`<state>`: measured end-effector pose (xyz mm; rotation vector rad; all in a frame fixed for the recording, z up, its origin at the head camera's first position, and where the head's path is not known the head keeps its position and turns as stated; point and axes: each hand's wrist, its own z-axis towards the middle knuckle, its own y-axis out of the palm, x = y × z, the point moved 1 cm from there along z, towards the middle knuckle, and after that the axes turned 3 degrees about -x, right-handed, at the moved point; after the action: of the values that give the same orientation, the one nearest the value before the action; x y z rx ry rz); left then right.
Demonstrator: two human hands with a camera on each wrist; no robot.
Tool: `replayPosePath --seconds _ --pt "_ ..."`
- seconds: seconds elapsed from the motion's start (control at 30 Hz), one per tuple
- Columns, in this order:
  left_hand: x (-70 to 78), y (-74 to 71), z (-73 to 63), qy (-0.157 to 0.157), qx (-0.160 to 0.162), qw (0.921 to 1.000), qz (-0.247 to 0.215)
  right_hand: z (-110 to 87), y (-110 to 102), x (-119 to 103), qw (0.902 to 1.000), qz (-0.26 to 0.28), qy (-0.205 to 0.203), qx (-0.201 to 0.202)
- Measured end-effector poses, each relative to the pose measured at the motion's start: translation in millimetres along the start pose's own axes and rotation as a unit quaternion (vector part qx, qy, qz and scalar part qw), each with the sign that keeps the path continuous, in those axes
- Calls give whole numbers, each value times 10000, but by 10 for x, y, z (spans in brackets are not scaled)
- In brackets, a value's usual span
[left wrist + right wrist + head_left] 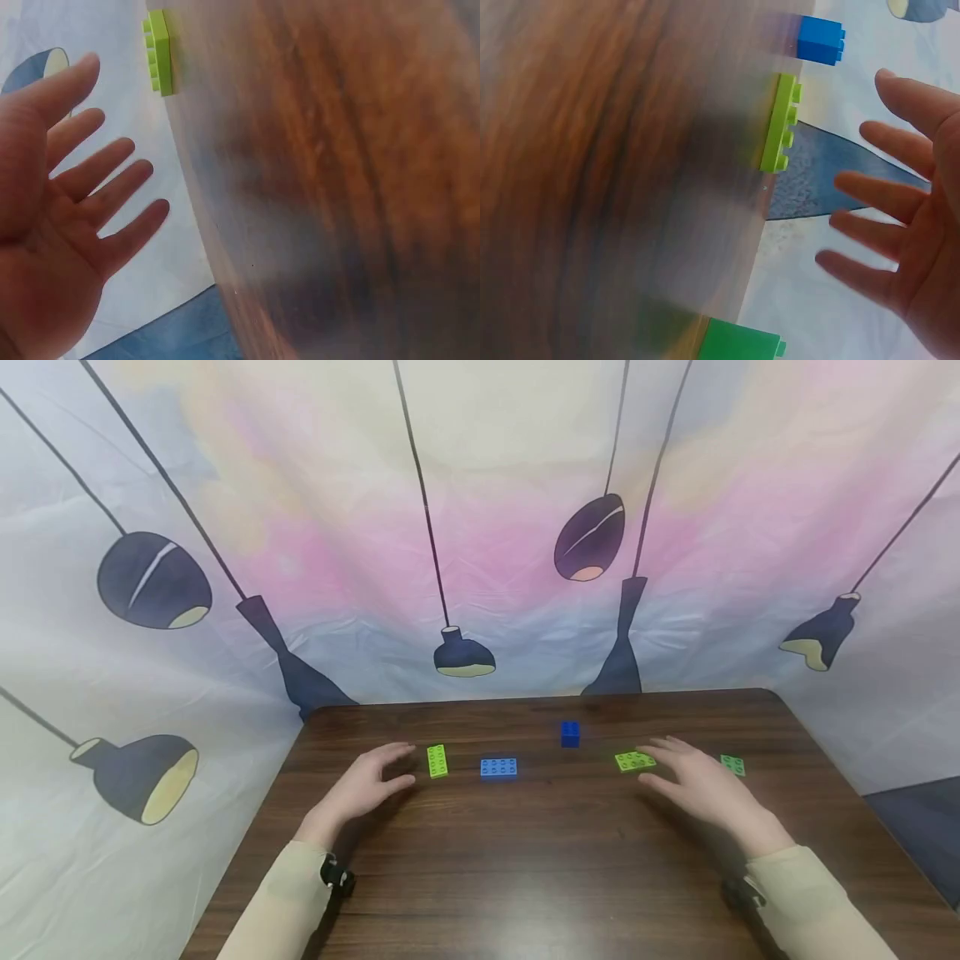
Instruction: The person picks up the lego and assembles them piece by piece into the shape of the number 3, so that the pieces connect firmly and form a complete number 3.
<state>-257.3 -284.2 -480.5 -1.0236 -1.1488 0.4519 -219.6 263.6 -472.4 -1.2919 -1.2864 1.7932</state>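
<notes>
My left hand (369, 782) hovers over the table with its fingers spread and nothing in them. Just right of its fingertips lies a lime-green building brick (437, 761), also in the left wrist view as a lime brick (160, 52) seen side-on. My right hand (701, 781), fingers apart and holding nothing, is above the table; its fingertips overlap a second lime-green brick (634, 762) in the head view. A green brick (732, 765) sits to the right of that hand. Between the hands are a light blue brick (498, 768) and, farther back, a dark blue brick (570, 734).
The bricks stand in a loose row on a dark brown wooden table (517, 860), towards its far edge. Behind it hangs a pastel cloth (517, 552) printed with dark lamps. Each wrist carries a black strap device (337, 875) below the sleeve.
</notes>
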Motion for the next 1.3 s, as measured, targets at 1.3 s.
replayPosePath --seconds 1.3 --pt "-75 131 577 -177 -399 9990 16 -28 71 21 9956 864 -125 336"
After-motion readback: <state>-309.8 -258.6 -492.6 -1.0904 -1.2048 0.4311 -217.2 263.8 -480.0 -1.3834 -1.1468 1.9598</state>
